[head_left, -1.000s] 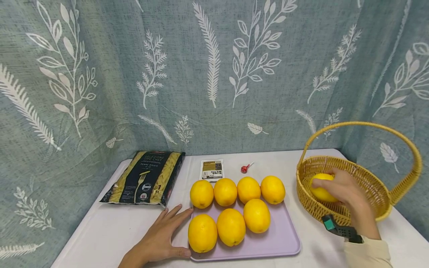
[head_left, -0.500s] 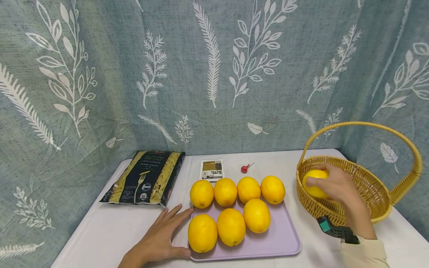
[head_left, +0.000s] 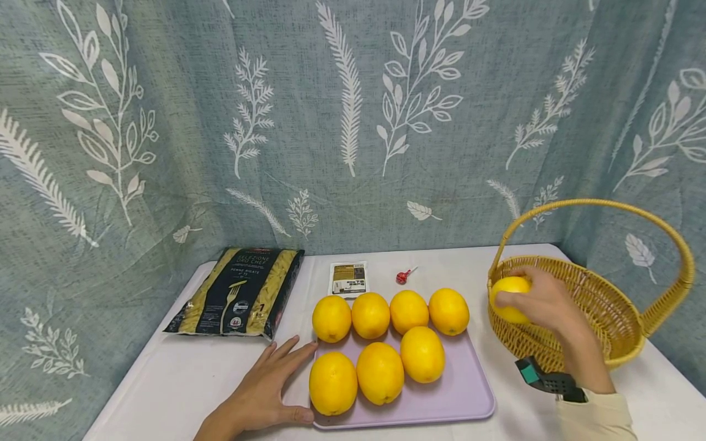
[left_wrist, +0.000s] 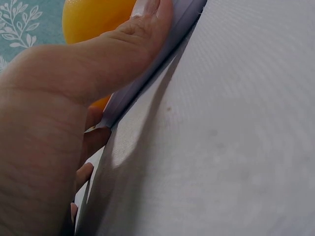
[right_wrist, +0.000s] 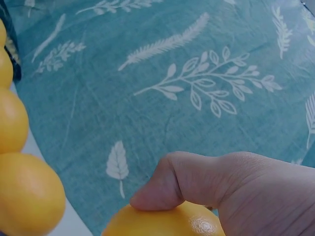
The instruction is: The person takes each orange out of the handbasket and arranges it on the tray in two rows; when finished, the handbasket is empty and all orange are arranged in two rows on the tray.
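Note:
My right hand (head_left: 554,309) grips an orange (head_left: 507,307) at the left rim of the wicker basket (head_left: 620,312). In the right wrist view the thumb (right_wrist: 160,189) presses on top of that orange; the other fingers are hidden. My left hand (head_left: 265,386) lies with fingers spread at the left edge of the lilac tray (head_left: 460,398). Its thumb (left_wrist: 133,42) touches the tray's rim in the left wrist view. Several oranges sit on the tray in two rows, among them a front-left orange (head_left: 333,383) and a back-right orange (head_left: 449,312).
A bag of penne pasta (head_left: 237,294) lies at the left back of the white table (head_left: 149,386). Behind the tray are a small flat packet (head_left: 349,278) and a red lollipop (head_left: 402,278). The basket's tall handle (head_left: 595,203) arches over it. A patterned curtain (head_left: 342,208) hangs behind.
My right hand has carried the orange leftward and slightly up, from inside the basket to its left rim. The left hand and the oranges on the tray have stayed in place.

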{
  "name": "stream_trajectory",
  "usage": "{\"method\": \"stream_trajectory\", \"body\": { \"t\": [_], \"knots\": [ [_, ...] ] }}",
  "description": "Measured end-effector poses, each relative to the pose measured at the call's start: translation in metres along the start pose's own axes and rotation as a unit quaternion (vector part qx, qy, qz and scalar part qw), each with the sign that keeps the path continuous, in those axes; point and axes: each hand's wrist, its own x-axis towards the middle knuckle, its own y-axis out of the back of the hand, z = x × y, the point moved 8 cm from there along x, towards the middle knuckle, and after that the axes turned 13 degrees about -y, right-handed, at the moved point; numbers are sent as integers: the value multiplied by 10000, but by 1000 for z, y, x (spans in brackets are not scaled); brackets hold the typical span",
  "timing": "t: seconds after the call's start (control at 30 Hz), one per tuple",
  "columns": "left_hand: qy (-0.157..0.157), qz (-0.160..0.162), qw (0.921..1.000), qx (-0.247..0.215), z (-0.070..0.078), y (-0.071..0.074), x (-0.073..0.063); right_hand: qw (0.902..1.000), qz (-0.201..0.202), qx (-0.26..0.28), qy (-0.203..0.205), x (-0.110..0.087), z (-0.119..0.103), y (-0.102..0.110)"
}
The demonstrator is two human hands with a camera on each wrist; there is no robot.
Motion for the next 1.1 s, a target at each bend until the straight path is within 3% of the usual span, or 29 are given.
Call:
{"method": "stream_trajectory", "body": {
  "t": [0.4, 1.1],
  "knots": [
    [22, 2, 10000, -17, 0, 1, 0, 9978, -58, 230, 611, -6, -19, -9],
    [-17, 25, 10000, -19, 0, 0, -1, 9898, -821, 129, 1154, -16, -43, -32]
  ]
}}
